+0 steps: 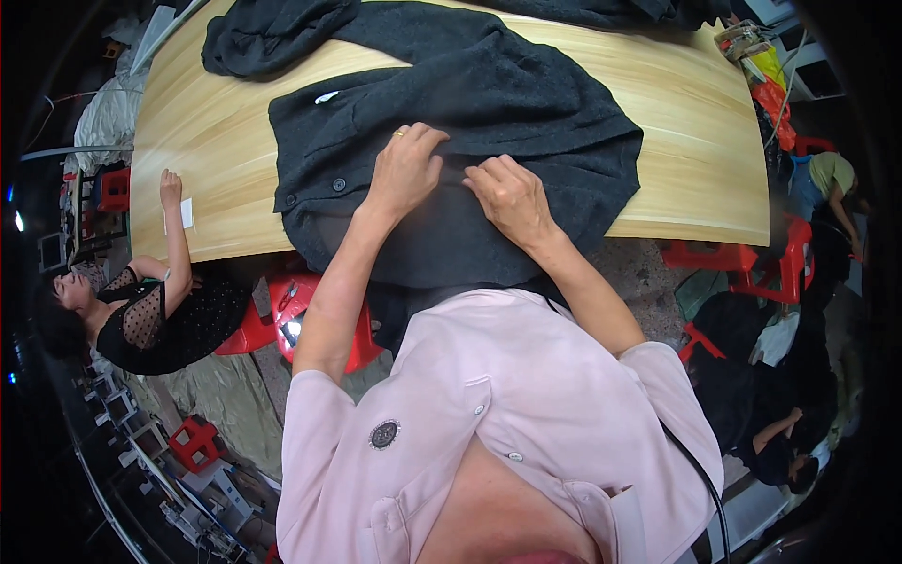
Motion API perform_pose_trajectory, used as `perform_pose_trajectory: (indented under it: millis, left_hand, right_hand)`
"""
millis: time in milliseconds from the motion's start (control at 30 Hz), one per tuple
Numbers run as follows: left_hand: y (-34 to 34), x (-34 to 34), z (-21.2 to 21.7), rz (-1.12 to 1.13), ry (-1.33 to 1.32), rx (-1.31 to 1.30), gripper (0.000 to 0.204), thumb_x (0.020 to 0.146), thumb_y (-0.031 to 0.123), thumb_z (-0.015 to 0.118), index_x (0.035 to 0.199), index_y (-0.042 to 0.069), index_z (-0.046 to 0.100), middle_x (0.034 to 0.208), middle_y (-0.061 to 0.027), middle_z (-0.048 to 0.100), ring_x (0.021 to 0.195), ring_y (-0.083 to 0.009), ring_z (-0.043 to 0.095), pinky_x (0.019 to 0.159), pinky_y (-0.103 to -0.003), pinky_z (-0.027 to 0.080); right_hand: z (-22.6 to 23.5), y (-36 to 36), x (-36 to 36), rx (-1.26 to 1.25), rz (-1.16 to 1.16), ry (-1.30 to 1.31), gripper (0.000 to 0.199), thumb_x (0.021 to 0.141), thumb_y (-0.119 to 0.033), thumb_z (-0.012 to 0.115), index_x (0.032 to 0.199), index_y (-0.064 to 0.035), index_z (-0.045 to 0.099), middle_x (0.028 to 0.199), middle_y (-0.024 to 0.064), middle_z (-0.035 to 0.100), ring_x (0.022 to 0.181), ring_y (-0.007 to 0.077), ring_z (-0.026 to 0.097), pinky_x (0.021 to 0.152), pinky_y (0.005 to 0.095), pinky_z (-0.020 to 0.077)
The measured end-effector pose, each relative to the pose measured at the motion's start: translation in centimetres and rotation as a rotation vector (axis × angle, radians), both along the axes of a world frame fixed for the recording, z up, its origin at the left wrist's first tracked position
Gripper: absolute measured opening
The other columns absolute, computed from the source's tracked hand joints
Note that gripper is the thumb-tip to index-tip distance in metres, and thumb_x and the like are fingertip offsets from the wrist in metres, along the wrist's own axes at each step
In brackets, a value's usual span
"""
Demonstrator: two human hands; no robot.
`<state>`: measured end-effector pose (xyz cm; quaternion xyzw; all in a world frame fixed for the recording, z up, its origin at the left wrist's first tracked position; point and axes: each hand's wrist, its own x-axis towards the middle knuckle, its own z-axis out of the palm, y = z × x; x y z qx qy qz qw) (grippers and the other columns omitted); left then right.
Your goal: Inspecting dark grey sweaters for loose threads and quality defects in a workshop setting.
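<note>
A dark charcoal knit cardigan (366,132) is spread on the wooden table in front of me, its lower part hanging over the near edge toward my lap. Two dark buttons (339,185) show at its left, and a small white tag (326,97) higher up. My left hand (406,174), with a ring on one finger, rests on the middle of the cardigan, fingers curled at a fold. Just to its right, my right hand (512,199) has thumb and fingertips pinched together at the cloth. The fingertips partly hide what they grip.
More dark garments (272,38) lie along the far side of the wooden table (695,160). A person (160,310) sits at the left, one arm on the tabletop beside a white paper (186,213). Red stools (785,263) stand at both sides; other people are at the right.
</note>
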<state>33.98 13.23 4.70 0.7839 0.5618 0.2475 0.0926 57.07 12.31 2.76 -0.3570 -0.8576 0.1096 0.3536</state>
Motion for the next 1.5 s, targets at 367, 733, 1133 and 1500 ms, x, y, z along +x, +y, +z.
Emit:
perform_pose_trajectory:
  millis: [367, 733, 1133, 1500]
  left_hand:
    - [0.0, 1.6, -2.0, 0.062, -0.493, -0.034, 0.016, 0.091, 0.006, 0.083, 0.107, 0.002, 0.083, 0.104, -0.0118, 0.080, 0.101, -0.0300, 0.074, 0.090, -0.040, 0.057]
    - [-0.2, 1.3, -3.1, 0.033, -0.356, -0.075, 0.015, 0.092, 0.014, 0.083, 0.103, 0.006, 0.077, 0.103, -0.0127, 0.074, 0.102, -0.0357, 0.068, 0.092, -0.046, 0.053]
    - [0.4, 0.2, -2.0, -0.028, -0.448, -0.265, 0.022, 0.105, 0.022, 0.075, 0.110, 0.001, 0.078, 0.099, -0.0201, 0.077, 0.099, -0.0384, 0.073, 0.089, -0.048, 0.056]
    - [0.1, -1.0, -2.6, -0.149, -0.555, -0.214, 0.028, 0.087, 0.025, 0.095, 0.106, 0.006, 0.085, 0.098, -0.0121, 0.080, 0.100, -0.0307, 0.072, 0.092, -0.044, 0.055]
  right_hand:
    - [1.2, 1.3, -0.8, 0.022, -0.016, -0.110, 0.031, 0.091, -0.012, 0.085, 0.121, -0.0087, 0.079, 0.106, 0.0072, 0.071, 0.101, 0.0271, 0.069, 0.088, 0.0389, 0.0587]
    - [-0.8, 2.2, -1.0, 0.174, 0.107, 0.061, 0.014, 0.088, -0.002, 0.077, 0.102, -0.0055, 0.076, 0.093, 0.0070, 0.071, 0.085, 0.0267, 0.071, 0.073, 0.0394, 0.0582]
    - [-0.1, 2.3, -1.1, 0.299, 0.084, 0.069, 0.011, 0.091, -0.005, 0.082, 0.100, -0.0045, 0.075, 0.101, 0.0085, 0.075, 0.094, 0.0278, 0.074, 0.083, 0.0421, 0.0573]
    - [-0.6, 2.9, -1.3, 0.112, 0.135, 0.032, 0.015, 0.087, -0.001, 0.081, 0.092, -0.0029, 0.067, 0.101, 0.0123, 0.072, 0.093, 0.0331, 0.071, 0.082, 0.0446, 0.0577]
